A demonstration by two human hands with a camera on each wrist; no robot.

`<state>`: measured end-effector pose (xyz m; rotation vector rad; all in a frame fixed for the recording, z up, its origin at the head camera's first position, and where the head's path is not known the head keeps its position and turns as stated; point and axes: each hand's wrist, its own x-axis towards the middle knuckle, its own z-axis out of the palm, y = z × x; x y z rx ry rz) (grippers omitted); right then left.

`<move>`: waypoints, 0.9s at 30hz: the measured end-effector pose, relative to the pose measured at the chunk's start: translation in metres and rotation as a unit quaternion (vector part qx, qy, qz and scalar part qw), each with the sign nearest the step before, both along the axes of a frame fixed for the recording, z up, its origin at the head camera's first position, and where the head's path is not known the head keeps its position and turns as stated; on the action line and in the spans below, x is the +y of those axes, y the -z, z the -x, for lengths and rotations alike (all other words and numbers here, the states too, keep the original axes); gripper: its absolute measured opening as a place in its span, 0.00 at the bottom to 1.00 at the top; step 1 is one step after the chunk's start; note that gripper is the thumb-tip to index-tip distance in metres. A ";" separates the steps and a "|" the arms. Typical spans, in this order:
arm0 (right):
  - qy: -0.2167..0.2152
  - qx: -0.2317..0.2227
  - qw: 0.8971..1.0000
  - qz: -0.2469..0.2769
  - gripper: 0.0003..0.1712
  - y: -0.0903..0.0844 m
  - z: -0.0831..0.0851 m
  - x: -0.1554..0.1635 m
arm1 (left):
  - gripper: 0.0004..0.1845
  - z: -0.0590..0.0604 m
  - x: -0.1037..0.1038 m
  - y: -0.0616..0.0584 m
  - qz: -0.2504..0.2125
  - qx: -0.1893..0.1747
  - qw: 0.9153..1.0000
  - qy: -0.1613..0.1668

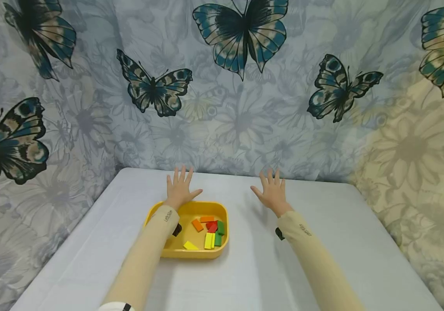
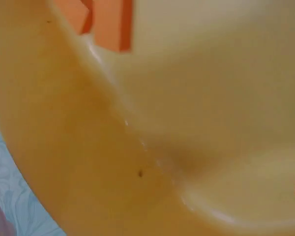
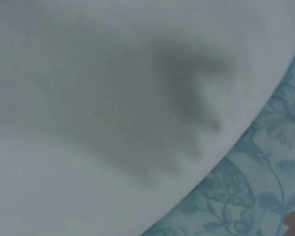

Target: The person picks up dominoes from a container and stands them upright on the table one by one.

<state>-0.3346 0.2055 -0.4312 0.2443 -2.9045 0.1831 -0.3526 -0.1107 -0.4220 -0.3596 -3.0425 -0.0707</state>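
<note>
Both hands were spread flat, holding nothing: left hand [image 1: 180,189] just past the yellow tray [image 1: 155,211], right hand [image 1: 272,193] over the table [image 1: 245,276].

- Left hand [image 1: 180,188]: fingers spread and straight, holding nothing, just beyond the far rim of the yellow tray [image 1: 225,224].
- Right hand [image 1: 271,192]: fingers spread, holding nothing, over the white table [image 1: 322,207], well apart from the tray.
- Tray contents: orange, red, green and yellow blocks [image 1: 211,231].
- Backdrop: butterfly-print curtain [image 1: 241,108].
</note>
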 end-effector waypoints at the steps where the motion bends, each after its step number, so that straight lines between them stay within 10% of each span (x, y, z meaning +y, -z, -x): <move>1: 0.001 -0.003 1.000 0.003 0.40 0.000 -0.001 0.000 | 0.46 0.001 -0.001 0.000 -0.001 -0.001 1.000 0.001; 7: -0.013 -0.022 0.998 0.064 0.38 -0.015 -0.006 -0.004 | 0.46 -0.004 -0.019 -0.025 -0.068 -0.055 0.996 0.034; 14: -0.099 -0.064 0.975 0.191 0.19 -0.042 -0.025 -0.029 | 0.43 -0.055 -0.067 -0.044 -0.181 -0.163 0.965 0.094; 23: -0.177 -0.054 0.952 0.242 0.04 -0.016 -0.048 -0.080 | 0.52 -0.109 -0.112 0.009 -0.290 -0.161 0.943 0.032; 25: -0.177 -0.056 0.953 0.238 0.03 -0.005 -0.054 -0.089 | 0.52 -0.119 -0.116 0.026 -0.343 -0.162 0.925 0.011; 27: -0.174 -0.034 0.957 0.228 0.02 0.003 -0.059 -0.099 | 0.50 -0.128 -0.118 0.041 -0.426 -0.166 0.889 -0.001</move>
